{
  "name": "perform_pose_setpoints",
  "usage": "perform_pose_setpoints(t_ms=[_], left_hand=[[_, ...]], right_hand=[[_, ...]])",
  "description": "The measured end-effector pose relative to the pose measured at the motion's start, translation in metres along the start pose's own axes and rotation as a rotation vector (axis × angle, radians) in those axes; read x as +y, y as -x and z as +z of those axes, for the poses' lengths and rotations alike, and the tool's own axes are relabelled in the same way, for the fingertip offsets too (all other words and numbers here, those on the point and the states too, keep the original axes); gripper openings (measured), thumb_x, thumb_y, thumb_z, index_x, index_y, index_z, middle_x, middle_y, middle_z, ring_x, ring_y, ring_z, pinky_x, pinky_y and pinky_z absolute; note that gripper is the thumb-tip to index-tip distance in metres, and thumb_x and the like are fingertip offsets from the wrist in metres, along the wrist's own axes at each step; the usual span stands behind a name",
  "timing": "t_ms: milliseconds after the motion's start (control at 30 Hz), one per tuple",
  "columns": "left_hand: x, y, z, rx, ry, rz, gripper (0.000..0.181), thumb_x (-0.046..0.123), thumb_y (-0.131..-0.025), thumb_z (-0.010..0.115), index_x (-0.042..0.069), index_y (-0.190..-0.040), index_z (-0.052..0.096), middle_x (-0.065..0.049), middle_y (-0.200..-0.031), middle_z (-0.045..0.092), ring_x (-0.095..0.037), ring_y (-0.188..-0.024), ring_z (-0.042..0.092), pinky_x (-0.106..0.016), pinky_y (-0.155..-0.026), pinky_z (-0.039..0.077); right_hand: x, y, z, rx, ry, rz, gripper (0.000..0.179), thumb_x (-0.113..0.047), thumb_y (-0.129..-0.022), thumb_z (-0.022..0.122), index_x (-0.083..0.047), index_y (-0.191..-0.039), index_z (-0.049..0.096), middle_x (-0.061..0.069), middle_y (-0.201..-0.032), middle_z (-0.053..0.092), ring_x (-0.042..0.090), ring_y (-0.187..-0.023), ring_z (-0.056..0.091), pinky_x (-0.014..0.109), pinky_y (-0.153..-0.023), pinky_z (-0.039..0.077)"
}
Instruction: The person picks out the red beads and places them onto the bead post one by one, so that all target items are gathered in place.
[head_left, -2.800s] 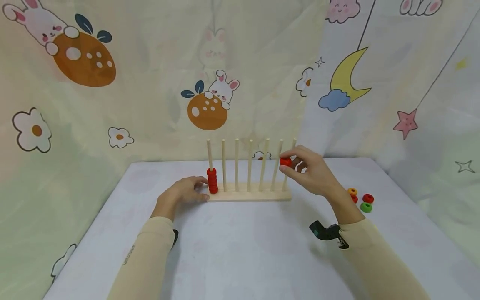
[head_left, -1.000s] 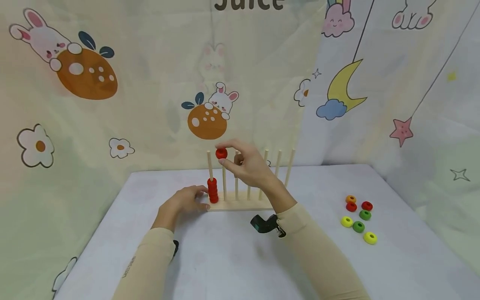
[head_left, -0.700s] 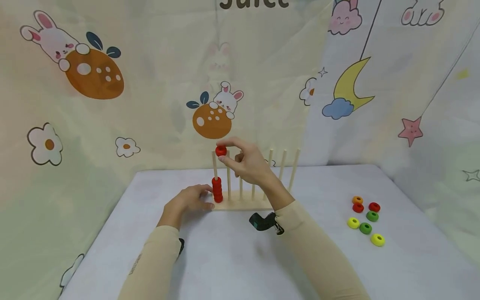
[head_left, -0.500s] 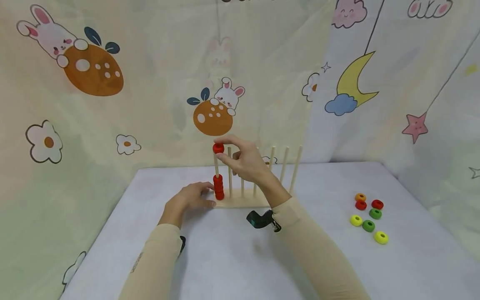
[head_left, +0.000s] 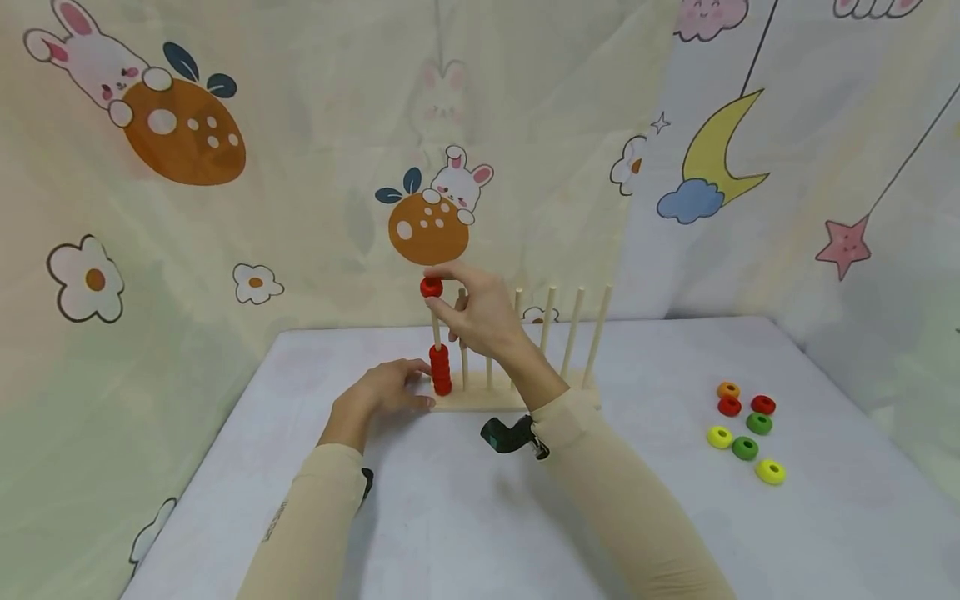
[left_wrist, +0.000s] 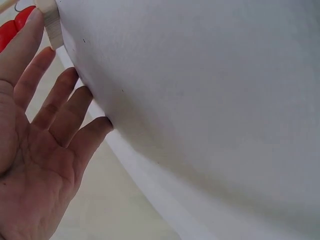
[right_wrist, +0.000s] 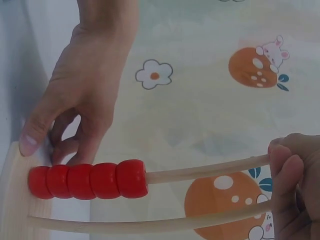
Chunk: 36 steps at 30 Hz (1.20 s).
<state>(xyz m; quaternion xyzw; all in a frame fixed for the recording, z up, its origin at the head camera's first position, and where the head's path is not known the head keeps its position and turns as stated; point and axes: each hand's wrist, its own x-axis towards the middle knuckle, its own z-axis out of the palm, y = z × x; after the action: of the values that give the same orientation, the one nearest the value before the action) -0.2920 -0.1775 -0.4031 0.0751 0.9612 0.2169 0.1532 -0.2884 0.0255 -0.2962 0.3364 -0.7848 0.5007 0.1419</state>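
A wooden counting rack (head_left: 480,403) with upright pegs stands on the table. Several red beads (head_left: 440,371) are stacked at the foot of its leftmost peg, and the other pegs carry none. My right hand (head_left: 483,312) pinches another red bead (head_left: 431,287) between thumb and index finger, right at that peg's tip. In the right wrist view the fingers hide this bead. My left hand (head_left: 381,392) holds the rack's left end, thumb at the front and index finger behind. The left wrist view shows the thumb by the wooden base (left_wrist: 52,25), other fingertips resting on the tabletop.
Loose beads lie on the table's right side: an orange bead (head_left: 728,390), red beads (head_left: 763,404), green beads (head_left: 745,447) and yellow beads (head_left: 770,472). A printed cloth (head_left: 330,208) hangs behind the white table (head_left: 435,508).
My right hand has carried the red bead from the rack's right side leftward, over to the tip of the leftmost peg. My left hand has stayed at the rack's left end.
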Motion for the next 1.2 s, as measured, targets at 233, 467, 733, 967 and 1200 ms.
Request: perform_pose_setpoints(t_ms=[233,467,733,967,1200], left_hand=[[0.000,-0.002,0.000,0.010,-0.001,0.017,0.057,0.036,-0.085,0.084,0.028,-0.137,0.062,-0.014,-0.144,0.060,-0.037,-0.137,0.050,-0.069,-0.110,0.037],[0.001,0.001,-0.002,0.000,0.012,0.009,0.057,0.036,-0.086,0.083,0.028,-0.138,0.061,-0.013,-0.145,0.059,-0.037,-0.138,0.049,-0.070,-0.110,0.037],[0.002,0.000,-0.001,-0.005,0.015,-0.009,0.058,0.037,-0.086,0.083,0.030,-0.140,0.060,-0.013,-0.146,0.058,-0.038,-0.138,0.048,-0.070,-0.110,0.037],[0.006,0.000,-0.003,-0.009,0.021,-0.016,0.059,0.037,-0.086,0.083,0.029,-0.139,0.060,-0.013,-0.146,0.057,-0.037,-0.138,0.048,-0.070,-0.109,0.037],[0.001,-0.001,-0.003,-0.017,0.030,-0.008,0.059,0.036,-0.086,0.083,0.028,-0.140,0.060,-0.014,-0.147,0.057,-0.038,-0.138,0.048,-0.069,-0.110,0.038]], right_hand=[[-0.003,0.001,-0.001,-0.016,-0.057,-0.028,0.035,-0.005,-0.095,0.072,-0.009,-0.129,0.065,0.004,-0.144,0.062,0.020,-0.043,0.057,0.034,-0.039,0.049],[-0.005,0.008,-0.005,-0.045,-0.042,-0.088,0.033,-0.004,-0.095,0.071,-0.009,-0.128,0.066,0.002,-0.127,0.067,0.017,-0.049,0.061,0.032,-0.045,0.054],[0.000,0.021,-0.014,-0.066,-0.018,-0.193,0.027,-0.002,-0.093,0.072,-0.007,-0.120,0.067,0.010,-0.118,0.065,0.009,-0.061,0.063,0.027,-0.063,0.059],[0.007,0.037,-0.028,-0.109,-0.048,-0.183,0.028,-0.002,-0.092,0.075,-0.006,-0.118,0.067,0.005,-0.110,0.064,0.011,-0.066,0.063,0.030,-0.068,0.061],[0.020,0.052,-0.040,-0.128,-0.098,-0.145,0.027,-0.004,-0.092,0.076,-0.006,-0.117,0.069,0.009,-0.103,0.067,0.016,-0.066,0.065,0.029,-0.066,0.058]])
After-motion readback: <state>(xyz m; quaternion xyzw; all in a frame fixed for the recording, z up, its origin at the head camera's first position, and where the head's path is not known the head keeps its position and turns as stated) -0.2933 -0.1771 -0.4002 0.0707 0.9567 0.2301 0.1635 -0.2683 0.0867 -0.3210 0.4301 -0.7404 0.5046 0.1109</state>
